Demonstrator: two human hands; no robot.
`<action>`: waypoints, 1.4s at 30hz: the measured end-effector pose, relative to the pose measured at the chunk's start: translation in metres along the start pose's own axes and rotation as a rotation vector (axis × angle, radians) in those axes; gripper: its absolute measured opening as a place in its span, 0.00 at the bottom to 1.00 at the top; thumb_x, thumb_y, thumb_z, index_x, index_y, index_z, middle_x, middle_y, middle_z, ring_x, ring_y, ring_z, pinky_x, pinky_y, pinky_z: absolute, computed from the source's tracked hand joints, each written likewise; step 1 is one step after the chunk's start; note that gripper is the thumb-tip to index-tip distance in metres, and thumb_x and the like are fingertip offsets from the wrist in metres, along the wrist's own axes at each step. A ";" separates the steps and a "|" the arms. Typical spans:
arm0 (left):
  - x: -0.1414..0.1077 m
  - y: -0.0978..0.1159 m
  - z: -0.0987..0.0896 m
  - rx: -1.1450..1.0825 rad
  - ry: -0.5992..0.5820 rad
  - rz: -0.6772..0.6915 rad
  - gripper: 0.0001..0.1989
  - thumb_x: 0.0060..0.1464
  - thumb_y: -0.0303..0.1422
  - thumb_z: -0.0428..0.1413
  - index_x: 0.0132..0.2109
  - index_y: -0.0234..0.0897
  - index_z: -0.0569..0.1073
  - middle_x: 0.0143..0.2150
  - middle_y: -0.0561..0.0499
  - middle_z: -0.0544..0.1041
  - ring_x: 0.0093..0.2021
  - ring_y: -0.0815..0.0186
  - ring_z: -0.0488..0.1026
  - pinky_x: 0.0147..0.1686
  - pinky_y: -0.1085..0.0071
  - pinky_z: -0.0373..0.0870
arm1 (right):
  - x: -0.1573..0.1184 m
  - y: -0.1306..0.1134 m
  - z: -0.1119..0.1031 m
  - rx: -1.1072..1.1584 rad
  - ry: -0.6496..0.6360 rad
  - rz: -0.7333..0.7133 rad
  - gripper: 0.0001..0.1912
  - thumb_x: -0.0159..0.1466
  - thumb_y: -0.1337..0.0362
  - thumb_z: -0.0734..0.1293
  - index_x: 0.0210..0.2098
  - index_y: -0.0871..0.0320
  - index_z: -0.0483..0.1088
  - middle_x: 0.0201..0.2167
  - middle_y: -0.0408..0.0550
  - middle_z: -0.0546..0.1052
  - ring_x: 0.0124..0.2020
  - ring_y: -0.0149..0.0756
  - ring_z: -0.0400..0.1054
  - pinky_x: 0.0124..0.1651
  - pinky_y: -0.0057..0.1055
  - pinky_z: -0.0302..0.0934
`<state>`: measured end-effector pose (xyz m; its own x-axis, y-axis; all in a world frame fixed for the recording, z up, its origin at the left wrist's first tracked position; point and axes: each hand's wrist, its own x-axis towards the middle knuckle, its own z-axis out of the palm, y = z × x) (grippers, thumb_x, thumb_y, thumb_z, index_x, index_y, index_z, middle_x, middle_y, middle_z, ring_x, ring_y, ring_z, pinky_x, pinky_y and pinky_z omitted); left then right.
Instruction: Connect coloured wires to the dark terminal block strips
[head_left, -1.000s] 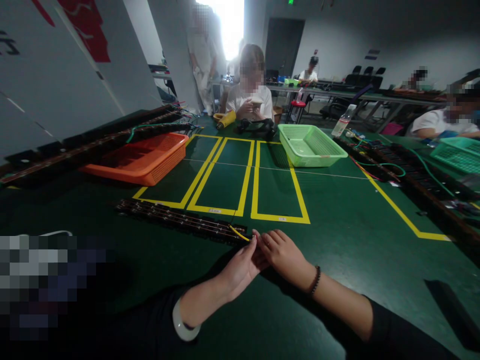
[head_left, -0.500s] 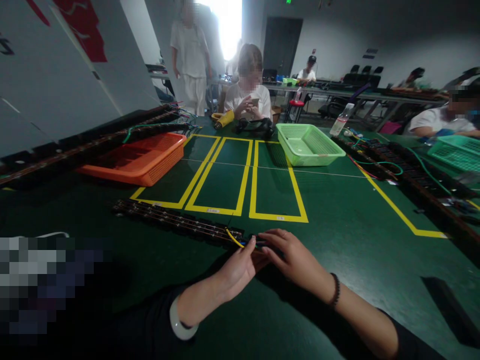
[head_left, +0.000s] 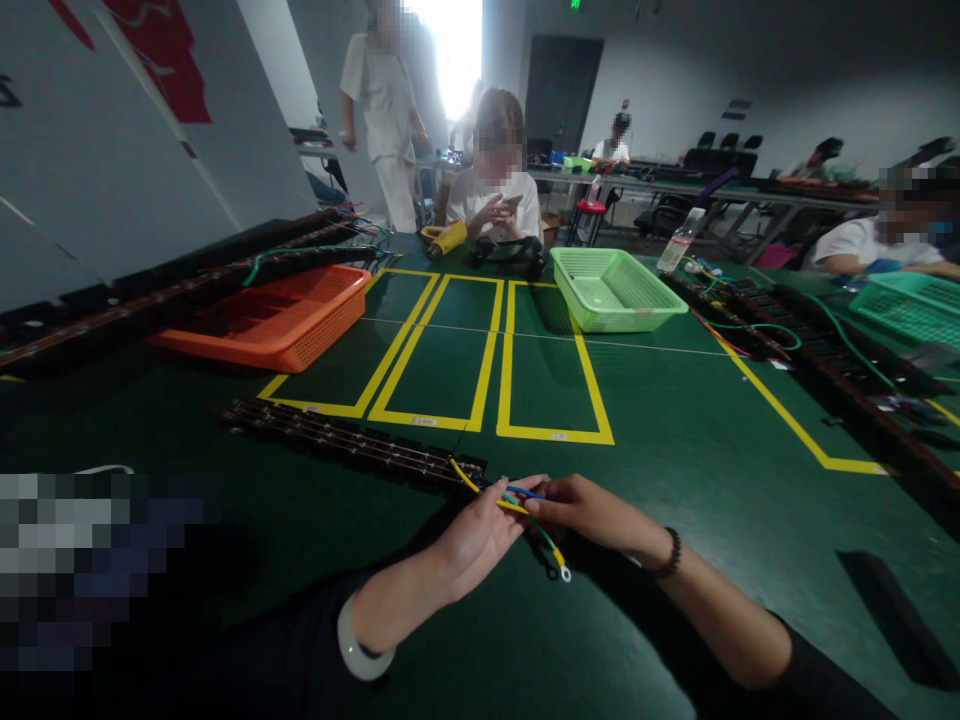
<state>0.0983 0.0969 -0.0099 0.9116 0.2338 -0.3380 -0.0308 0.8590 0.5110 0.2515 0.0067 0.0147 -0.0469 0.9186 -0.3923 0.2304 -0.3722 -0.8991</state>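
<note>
A long dark strip (head_left: 352, 440) with thin rods along it lies on the green table, and coloured wires (head_left: 516, 506) come out of its near end. My left hand (head_left: 480, 535) is closed on these yellow, blue and green wires, thumb on top. My right hand (head_left: 592, 515) pinches the wires just to the right, close to my left fingertips. Below the hands hangs a yellow-green wire ending in a ring terminal (head_left: 565, 574). Some of the fingers and the wires between them are hidden.
An orange basket (head_left: 322, 335) stands at the left and a light green basket (head_left: 622, 300) beyond the yellow tape frames (head_left: 555, 436). More wired strips (head_left: 840, 370) lie at the right. A black flat piece (head_left: 892, 615) lies at the near right. A person (head_left: 499, 190) sits across the table.
My right hand has drawn back slightly to the right and its fingers have curled. The coloured wires and the ring terminal now show between and below my hands.
</note>
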 end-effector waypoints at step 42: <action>0.000 -0.005 0.002 -0.063 0.127 0.047 0.09 0.56 0.35 0.54 0.35 0.32 0.70 0.37 0.45 0.77 0.45 0.63 0.73 0.54 0.61 0.63 | -0.014 -0.015 0.018 -1.357 0.345 -0.479 0.17 0.63 0.71 0.61 0.52 0.61 0.65 0.35 0.50 0.71 0.34 0.35 0.63 0.38 0.33 0.60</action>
<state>0.0993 0.0918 -0.0104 0.8496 0.3270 -0.4139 -0.1020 0.8717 0.4792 0.2310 -0.0032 0.0299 -0.1957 0.9731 0.1218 0.9806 0.1955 0.0140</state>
